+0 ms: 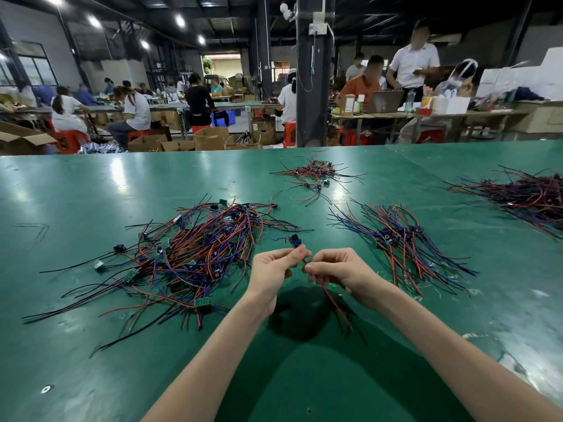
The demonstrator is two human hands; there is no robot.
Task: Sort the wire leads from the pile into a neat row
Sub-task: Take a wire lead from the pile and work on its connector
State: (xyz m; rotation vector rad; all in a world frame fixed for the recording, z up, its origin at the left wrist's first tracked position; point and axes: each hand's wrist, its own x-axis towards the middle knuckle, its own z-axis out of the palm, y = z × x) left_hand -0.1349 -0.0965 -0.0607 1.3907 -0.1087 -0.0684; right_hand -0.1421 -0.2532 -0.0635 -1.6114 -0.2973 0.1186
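Currently both hands are holding one wire lead (pixel 331 299) above the tabletop (pixel 91 345).
Left hand (pixel 271 269) is pinching what seems its board end, right hand (pixel 335 268) is gripping the trailing wires, between pile (pixel 189 254) and sorted row (pixel 402 242).

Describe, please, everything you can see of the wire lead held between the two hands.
The thin red-and-black wire lead is held over the green table top. Its small dark blue component sticks up past the pinching grip of the left hand; the right hand pinches the plastic-coated wires just below, and their loose ends trail towards the person.
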